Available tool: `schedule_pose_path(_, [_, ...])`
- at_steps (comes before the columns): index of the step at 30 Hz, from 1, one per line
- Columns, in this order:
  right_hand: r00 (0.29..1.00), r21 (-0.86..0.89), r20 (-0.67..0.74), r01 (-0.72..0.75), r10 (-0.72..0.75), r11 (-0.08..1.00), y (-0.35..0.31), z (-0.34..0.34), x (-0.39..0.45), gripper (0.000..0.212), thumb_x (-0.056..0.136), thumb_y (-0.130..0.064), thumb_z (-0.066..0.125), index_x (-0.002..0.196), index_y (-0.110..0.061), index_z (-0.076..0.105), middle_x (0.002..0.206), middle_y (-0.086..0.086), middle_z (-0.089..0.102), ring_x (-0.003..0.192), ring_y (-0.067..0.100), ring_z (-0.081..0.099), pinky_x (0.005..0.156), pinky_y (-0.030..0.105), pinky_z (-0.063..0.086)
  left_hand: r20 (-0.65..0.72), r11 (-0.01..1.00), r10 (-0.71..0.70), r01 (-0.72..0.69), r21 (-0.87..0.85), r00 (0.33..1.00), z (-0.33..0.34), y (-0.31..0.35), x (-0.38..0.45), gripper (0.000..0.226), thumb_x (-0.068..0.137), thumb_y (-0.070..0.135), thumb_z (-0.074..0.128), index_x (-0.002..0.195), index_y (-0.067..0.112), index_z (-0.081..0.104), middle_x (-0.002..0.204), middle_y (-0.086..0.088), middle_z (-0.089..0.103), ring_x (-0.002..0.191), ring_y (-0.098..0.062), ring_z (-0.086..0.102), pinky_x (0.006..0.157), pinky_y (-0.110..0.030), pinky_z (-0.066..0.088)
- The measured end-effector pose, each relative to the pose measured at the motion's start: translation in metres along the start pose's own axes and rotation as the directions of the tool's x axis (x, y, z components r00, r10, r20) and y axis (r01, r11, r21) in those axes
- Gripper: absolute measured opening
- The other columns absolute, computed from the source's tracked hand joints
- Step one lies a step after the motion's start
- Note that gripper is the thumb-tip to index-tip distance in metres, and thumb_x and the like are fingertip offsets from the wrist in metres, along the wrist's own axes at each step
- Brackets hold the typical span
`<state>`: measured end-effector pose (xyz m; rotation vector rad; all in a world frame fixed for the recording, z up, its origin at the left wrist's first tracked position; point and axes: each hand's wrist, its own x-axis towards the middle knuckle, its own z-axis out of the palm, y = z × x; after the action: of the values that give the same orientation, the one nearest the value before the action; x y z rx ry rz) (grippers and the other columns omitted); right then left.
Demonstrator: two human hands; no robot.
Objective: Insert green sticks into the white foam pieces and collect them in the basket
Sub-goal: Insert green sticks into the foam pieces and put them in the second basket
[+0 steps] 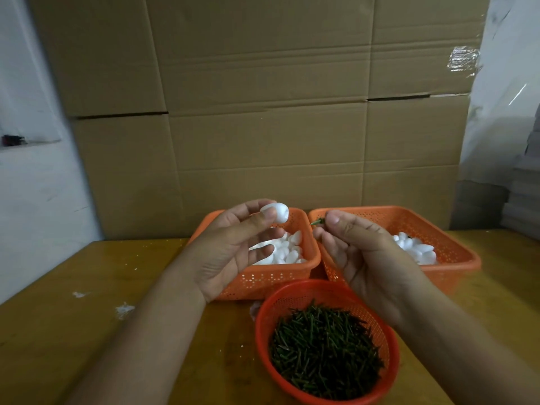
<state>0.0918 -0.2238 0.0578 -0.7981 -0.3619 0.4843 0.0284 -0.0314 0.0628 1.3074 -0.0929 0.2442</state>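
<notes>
one white foam piece [276, 212] was pinched in the left hand [233, 247] fingers, a green stick [318, 221] pinched in the right hand [359, 249]; not yet joined. many sticks were left in the round basket [263, 328] near the table's front edge.

3 orange baskets [292, 270]: 2 rectangular w/ foam, 1 round w/ sticks.
</notes>
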Motion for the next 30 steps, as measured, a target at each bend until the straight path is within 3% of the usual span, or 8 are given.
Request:
schedule_pose_path(4, [0.981,-0.114,-0.046,0.181,-0.187,0.977,0.005,-0.001,0.002,0.012,0.072,-0.011,0.072,0.084,-0.008,0.072,0.072,0.005,0.069,0.061,0.009,0.066,0.055,0.015,0.054,-0.005,1.0,-0.005,0.005,0.029,1.0,0.002,0.0,-0.001,0.037,0.067,0.033,0.084,0.101,0.022,0.077,0.096,0.002,0.072,0.074,-0.007,0.064,0.063,-0.02,0.053])
schedule_pose_path(7, [0.965,-0.21,-0.044,0.246,-0.26,0.946,0.006,-0.002,0.0,0.018,0.076,-0.01,0.071,0.092,-0.002,0.072,0.078,0.011,0.073,0.067,0.012,0.069,0.063,0.018,0.057,0.033,0.999,-0.007,0.005,0.043,0.999,0.003,0.001,-0.002,0.032,0.066,0.032,0.085,0.096,0.025,0.08,0.095,0.001,0.074,0.076,-0.008,0.067,0.065,-0.021,0.055])
schedule_pose_path(11, [0.927,-0.385,-0.004,0.346,-0.376,0.856,0.007,0.0,-0.005,0.01,0.088,-0.003,0.066,0.094,0.001,0.072,0.08,0.013,0.075,0.068,0.016,0.07,0.065,0.022,0.057,0.048,0.998,0.0,-0.003,0.07,0.999,0.003,0.0,-0.003,0.029,0.065,0.027,0.086,0.093,0.029,0.079,0.099,-0.001,0.076,0.081,-0.01,0.07,0.068,-0.022,0.056])
schedule_pose_path(23, [0.898,-0.498,0.051,0.402,-0.437,0.768,0.008,0.003,-0.009,0.01,0.091,-0.002,0.064,0.087,-0.003,0.073,0.078,0.02,0.071,0.068,0.021,0.068,0.061,0.024,0.058,0.016,0.992,0.005,-0.007,0.126,1.0,0.007,0.0,-0.004,0.039,0.068,0.016,0.085,0.104,0.017,0.071,0.096,-0.003,0.076,0.077,-0.011,0.07,0.066,-0.023,0.057])
schedule_pose_path(30, [0.899,-0.507,0.085,0.411,-0.43,0.758,0.014,0.002,-0.007,0.01,0.089,-0.003,0.067,0.084,-0.008,0.074,0.071,0.011,0.072,0.063,0.016,0.066,0.055,0.021,0.053,0.029,0.989,0.016,-0.02,0.148,0.999,0.013,-0.002,-0.006,0.04,0.066,0.018,0.083,0.104,0.014,0.069,0.096,-0.004,0.076,0.076,-0.011,0.07,0.066,-0.021,0.056])
